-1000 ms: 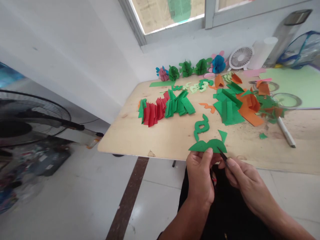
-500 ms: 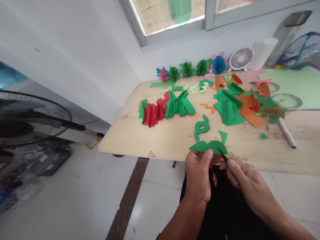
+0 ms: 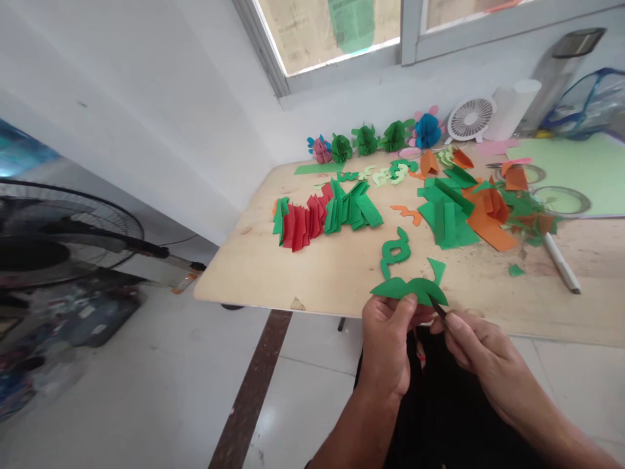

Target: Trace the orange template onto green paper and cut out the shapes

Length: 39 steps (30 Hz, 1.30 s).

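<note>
Near the table's front edge, my left hand (image 3: 388,339) pinches a green paper piece (image 3: 398,288) with a wavy, double-humped upper edge, thumb on top. My right hand (image 3: 476,339) is closed around dark-bladed scissors (image 3: 438,307); the handles are hidden in the hand. Their blade tip lies against the paper's right hump. Just beyond the held paper lie a looped green paper cutout (image 3: 394,253) and a small green offcut (image 3: 437,269).
Folded red papers (image 3: 295,225) and green papers (image 3: 351,207) stand in a row on the table (image 3: 254,267). Green and orange sheets (image 3: 449,215), a marker (image 3: 561,264) and tape rolls (image 3: 561,199) lie right. Paper figures (image 3: 366,139) and a small fan (image 3: 471,119) line the wall.
The scissors' tip has shifted slightly relative to the green paper's right hump. Both hands keep their grips, and the camera view has tilted slightly.
</note>
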Available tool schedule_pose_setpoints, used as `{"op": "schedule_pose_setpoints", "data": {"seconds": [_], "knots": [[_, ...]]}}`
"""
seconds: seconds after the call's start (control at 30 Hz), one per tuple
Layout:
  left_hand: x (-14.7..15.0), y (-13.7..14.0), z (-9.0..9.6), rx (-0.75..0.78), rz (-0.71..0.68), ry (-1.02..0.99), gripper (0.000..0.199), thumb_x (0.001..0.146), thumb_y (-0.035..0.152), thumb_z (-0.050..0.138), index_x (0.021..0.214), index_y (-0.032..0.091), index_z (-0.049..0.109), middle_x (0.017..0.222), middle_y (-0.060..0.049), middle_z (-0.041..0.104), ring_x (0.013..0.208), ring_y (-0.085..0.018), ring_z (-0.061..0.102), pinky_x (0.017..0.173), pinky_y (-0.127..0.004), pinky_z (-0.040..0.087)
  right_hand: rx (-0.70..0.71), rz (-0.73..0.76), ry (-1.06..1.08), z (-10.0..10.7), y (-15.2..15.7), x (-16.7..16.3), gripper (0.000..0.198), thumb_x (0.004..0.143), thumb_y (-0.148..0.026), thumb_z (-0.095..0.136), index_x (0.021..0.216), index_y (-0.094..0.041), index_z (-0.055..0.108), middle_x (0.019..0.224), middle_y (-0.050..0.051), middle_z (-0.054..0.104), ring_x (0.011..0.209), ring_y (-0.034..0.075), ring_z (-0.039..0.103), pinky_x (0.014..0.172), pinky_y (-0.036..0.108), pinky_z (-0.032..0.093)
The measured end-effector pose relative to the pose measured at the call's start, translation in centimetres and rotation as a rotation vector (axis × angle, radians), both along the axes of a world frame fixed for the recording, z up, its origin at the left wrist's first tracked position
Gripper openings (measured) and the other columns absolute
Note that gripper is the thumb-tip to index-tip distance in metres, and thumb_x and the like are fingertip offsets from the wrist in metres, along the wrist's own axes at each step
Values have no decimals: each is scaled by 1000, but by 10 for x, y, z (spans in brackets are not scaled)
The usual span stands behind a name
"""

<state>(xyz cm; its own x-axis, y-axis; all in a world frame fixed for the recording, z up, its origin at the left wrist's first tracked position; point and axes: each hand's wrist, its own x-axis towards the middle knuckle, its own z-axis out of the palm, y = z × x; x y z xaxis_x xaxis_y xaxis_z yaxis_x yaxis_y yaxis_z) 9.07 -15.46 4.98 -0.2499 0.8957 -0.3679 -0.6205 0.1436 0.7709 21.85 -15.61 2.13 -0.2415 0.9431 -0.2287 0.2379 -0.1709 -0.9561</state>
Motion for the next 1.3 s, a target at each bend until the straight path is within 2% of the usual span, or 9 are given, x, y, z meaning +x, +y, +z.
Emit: {"op": "schedule_pose_setpoints", "data": {"seconds": [0.33,0.67,0.83,1.03,1.3], "knots": [[-1,1,4,5,0,14,18,72,24,70,82,12,62,70,-6,71,62,-16,66,63,-27,54,-3,22,24,1,2,0,50,90,-62,42,68,-20,57,50,-4,37,48,12,34,46,26,29],[-3,2,4,9,-22,3,15,68,21,71,80,13,66,66,-3,69,59,-14,65,62,-26,54,-30,14,55,0,4,0,50,90,-61,43,72,-18,61,48,-5,36,46,12,32,46,26,27],[-3,3,5,14,-27,-10,16,67,21,72,79,13,66,66,-3,70,59,-15,66,62,-27,53,-9,21,33,5,6,0,54,87,-66,44,67,-19,64,47,-4,33,44,12,30,42,26,23],[-4,3,5,18,-36,0,15,69,21,70,79,12,64,66,-4,70,59,-16,66,61,-27,53,38,77,-6,8,10,3,54,88,-64,43,66,-19,64,46,-4,35,44,12,31,42,26,25],[-7,3,4,5,-79,37,21,69,26,73,82,12,63,71,-6,72,69,-20,69,66,-29,54,38,98,-17,8,16,6,56,86,-67,42,65,-19,63,48,-4,32,45,12,28,42,26,23]]}}
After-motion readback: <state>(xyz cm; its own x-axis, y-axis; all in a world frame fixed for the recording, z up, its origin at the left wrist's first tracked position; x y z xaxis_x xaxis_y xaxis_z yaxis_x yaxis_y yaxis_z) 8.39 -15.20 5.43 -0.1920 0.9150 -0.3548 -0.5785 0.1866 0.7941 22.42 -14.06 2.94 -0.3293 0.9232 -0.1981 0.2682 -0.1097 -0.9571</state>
